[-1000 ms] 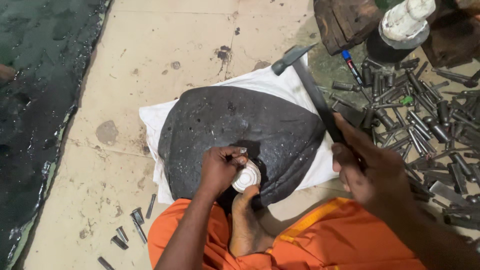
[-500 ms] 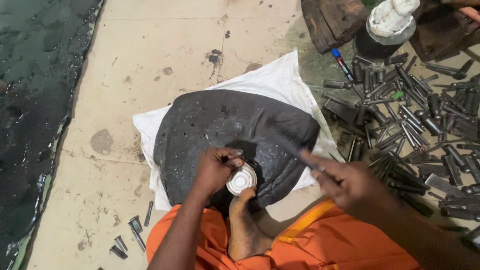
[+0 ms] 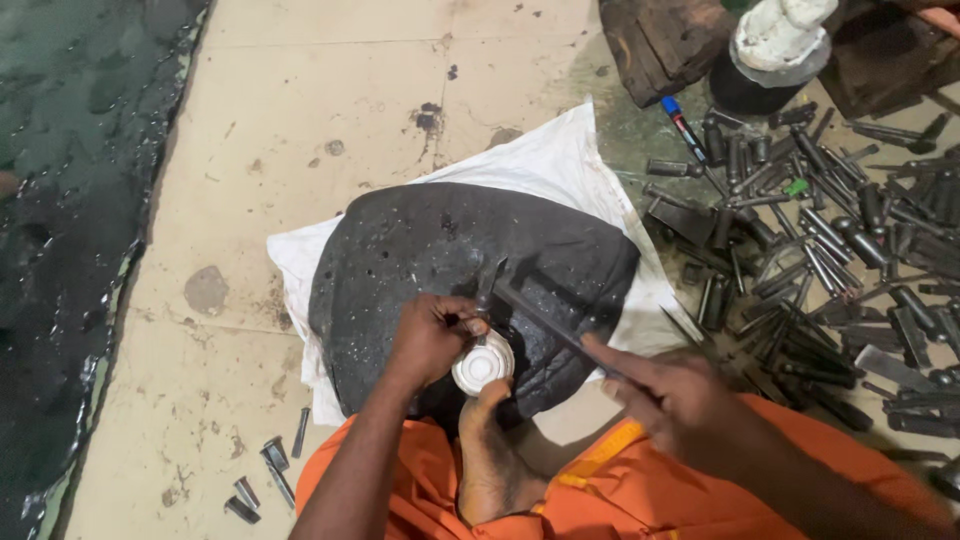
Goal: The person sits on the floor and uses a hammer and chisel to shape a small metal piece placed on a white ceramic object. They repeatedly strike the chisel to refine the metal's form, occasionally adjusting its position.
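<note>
Head view shows the left hand (image 3: 432,338) pinching a thin punch (image 3: 484,296) upright on a small white disc (image 3: 483,364), which lies on a dark stone (image 3: 430,250) near its front edge; the fingers cover most of the punch, so only its top part is seen. A bare foot (image 3: 492,450) presses its toes against the disc from below and hides its lower rim. The right hand (image 3: 668,392) is closed around the handle of a hammer (image 3: 535,315), whose head is blurred and sits just beside the top of the punch; if they are touching, I cannot tell. The stone rests on a white cloth (image 3: 560,160) on the floor. To the right a heap of metal tools (image 3: 830,240) is cut off by the picture edge. A few small metal pieces (image 3: 262,472) lie on the floor at the left, hard to make out.
</note>
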